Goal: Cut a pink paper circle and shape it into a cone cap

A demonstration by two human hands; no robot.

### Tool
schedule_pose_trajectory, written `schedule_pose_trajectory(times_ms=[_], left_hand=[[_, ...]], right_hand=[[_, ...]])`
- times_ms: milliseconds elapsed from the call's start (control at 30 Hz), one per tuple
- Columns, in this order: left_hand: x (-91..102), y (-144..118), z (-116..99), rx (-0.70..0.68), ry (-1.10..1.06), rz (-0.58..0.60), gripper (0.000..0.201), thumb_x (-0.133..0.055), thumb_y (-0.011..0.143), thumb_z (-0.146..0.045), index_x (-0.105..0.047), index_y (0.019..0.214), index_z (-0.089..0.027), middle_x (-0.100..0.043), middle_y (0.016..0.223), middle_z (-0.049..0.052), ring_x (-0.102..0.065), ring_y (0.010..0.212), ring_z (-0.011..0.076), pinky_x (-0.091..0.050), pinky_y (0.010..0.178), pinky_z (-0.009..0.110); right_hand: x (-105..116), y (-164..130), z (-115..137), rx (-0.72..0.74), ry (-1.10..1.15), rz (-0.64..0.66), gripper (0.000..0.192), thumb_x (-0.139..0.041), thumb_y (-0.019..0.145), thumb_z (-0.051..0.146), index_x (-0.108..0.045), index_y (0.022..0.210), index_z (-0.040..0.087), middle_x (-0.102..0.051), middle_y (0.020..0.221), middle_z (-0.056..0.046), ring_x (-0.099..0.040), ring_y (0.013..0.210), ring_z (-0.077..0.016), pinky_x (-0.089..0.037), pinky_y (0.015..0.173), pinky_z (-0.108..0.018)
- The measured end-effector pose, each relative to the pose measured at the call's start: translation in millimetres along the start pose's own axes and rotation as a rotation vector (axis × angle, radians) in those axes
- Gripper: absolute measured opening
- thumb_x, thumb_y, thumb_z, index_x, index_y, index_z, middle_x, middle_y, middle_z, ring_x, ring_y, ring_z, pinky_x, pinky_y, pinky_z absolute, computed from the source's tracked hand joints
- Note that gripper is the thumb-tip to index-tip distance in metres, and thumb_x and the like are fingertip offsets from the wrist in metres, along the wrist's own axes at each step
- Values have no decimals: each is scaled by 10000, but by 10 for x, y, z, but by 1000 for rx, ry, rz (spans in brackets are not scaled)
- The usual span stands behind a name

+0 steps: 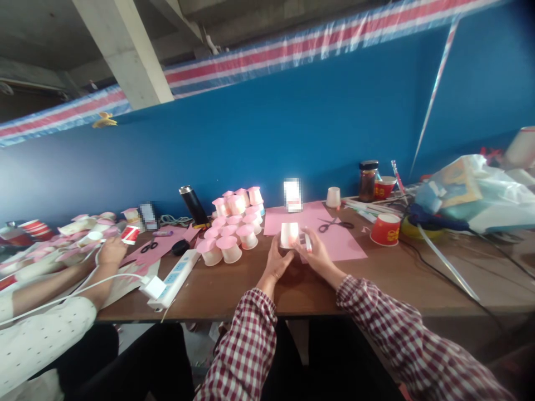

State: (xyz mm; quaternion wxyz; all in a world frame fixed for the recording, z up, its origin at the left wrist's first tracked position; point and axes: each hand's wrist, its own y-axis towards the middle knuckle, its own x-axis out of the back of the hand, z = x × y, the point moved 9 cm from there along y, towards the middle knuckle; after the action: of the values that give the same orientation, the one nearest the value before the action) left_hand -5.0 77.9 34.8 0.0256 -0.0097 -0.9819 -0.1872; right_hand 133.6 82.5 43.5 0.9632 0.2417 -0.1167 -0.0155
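Observation:
A white paper cup (289, 234) is held bottom-up above the table's front part. My left hand (277, 257) is closed round its left side and lower edge. At the cup's right, my right hand (316, 253) grips a short white tube (308, 243) with a reddish end, perhaps a glue stick; its fingertips are close to the cup, and whether they touch it I cannot tell. Behind the hands lie sheets of pink paper (345, 246) with dark-handled scissors (335, 224) on top. Upturned cups topped with pink paper (229, 249) stand grouped to my left.
Left of me, a co-worker's hands (112, 252) hold a red-and-white cup (130, 234). A power strip (174, 280), black flask (194, 206) and blurred bright phone-like screen (292, 196) stand about. Rightward are a red cup (385, 230), cables and a plastic bag (480, 192).

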Motion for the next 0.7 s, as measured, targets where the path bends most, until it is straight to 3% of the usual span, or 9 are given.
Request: schedule_pose_trajectory(times_ms=[267,700], left_hand=[[16,-17,-50,23,12,-2,529,-656,725,-355,-483,1191,-174,-580,1179,110,-566,1062,228,-444,915,368],[55,-3,-33,7,27,-58,509,-654,732,-349,-480,1179,-178,-587,1162,108,-577,1036,221,-459,891,367]], right_hand=[[20,9,14,33,-52,-20,539,-573,785,448,-458,1225,159,-592,1141,-132,-585,1022,-259,-493,854,-389],[-16,-3,-24,-3,35,-1,491,-549,810,433,-455,1225,189,-616,1092,-113,-602,1001,-246,-522,828,-371]])
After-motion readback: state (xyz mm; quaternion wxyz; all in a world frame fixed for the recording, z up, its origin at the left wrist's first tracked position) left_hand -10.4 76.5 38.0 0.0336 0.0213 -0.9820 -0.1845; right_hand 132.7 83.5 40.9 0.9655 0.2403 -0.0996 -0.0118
